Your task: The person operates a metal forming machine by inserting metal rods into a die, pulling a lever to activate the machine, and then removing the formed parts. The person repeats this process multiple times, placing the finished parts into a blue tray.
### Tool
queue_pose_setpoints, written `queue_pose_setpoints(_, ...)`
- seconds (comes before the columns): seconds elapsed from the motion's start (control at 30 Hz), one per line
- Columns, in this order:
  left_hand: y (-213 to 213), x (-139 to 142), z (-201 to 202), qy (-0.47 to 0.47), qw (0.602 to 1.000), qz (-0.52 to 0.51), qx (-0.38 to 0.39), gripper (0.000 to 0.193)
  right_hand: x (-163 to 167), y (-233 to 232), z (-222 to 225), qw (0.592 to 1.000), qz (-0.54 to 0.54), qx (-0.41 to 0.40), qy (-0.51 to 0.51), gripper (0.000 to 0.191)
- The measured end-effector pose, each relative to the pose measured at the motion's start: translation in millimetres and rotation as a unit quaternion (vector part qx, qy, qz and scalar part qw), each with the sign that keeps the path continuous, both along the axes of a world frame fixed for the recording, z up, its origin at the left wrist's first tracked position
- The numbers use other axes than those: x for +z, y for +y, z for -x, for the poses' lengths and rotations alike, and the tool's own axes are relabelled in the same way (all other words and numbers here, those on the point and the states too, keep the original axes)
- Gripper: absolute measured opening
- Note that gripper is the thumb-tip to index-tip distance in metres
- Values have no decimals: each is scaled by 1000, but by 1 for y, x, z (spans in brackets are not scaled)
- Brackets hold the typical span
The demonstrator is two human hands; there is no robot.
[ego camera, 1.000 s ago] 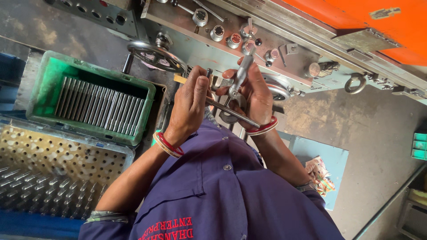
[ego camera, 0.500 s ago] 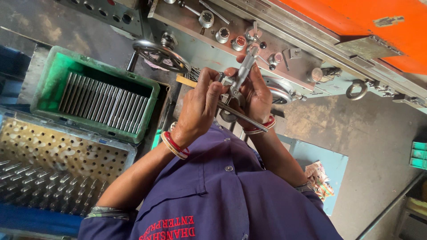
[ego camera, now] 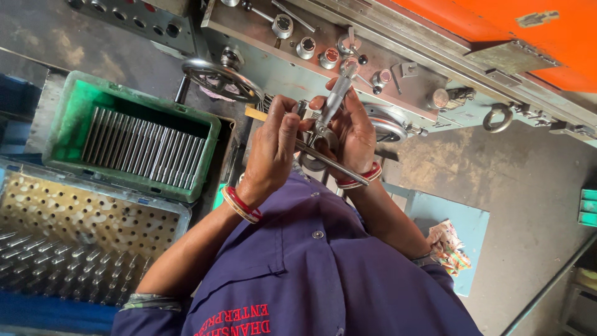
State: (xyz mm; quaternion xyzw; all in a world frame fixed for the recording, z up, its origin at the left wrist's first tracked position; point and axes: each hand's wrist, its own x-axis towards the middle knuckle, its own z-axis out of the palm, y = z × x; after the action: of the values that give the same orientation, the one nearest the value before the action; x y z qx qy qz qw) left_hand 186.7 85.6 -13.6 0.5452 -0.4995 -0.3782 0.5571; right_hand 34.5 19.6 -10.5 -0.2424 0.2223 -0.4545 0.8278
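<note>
Head view: the left hand (ego camera: pixel 273 152) pinches 1 slim silver steel rod (ego camera: pixel 333 163), and the right hand (ego camera: pixel 351 134) grips a metal micrometer gauge (ego camera: pixel 329 115) closed over it. Measuring looks underway; the green plastic crate (ego camera: pixel 74 118) holds many rods.

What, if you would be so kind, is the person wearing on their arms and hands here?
Both hands are bare, with no gloves. The left hand has red and white bangles at its wrist; the right hand has similar red and white bangles. The forearms are uncovered. Short dark purple shirt sleeves end near the elbows, the left sleeve finished with a patterned grey-green cuff.
</note>
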Motion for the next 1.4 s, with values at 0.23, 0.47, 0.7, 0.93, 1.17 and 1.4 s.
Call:
queue_pose_setpoints(0.23, 1, -12, 7, 61, 998, -23, -2, 36, 10, 6, -6, 997, 25, -30, 69, 41)
queue_pose_setpoints(0.47, -11, -25, -32, 390, 921, 3, -14, 40, -41, 17, 61, 989, -16, -78, 121, 44)
queue_pose_setpoints(0.7, 12, -26, -118, 4, 994, -34, 105, 25, -202, 19, 251, 588, 173, -240, 753, 54)
queue_pose_setpoints(0.93, 24, -53, -141, -186, 965, -99, 156, 23, -230, 64, 357, 455, 70, -96, 883, 38)
queue_pose_setpoints(1.17, 27, -71, -161, -220, 948, -112, 202, 25, -211, 40, 350, 323, 189, -166, 912, 33)
queue_pose_setpoints(1.4, 28, -50, -159, -224, 931, -145, 248, 21, -264, -85, 246, 528, 81, -51, 844, 15)
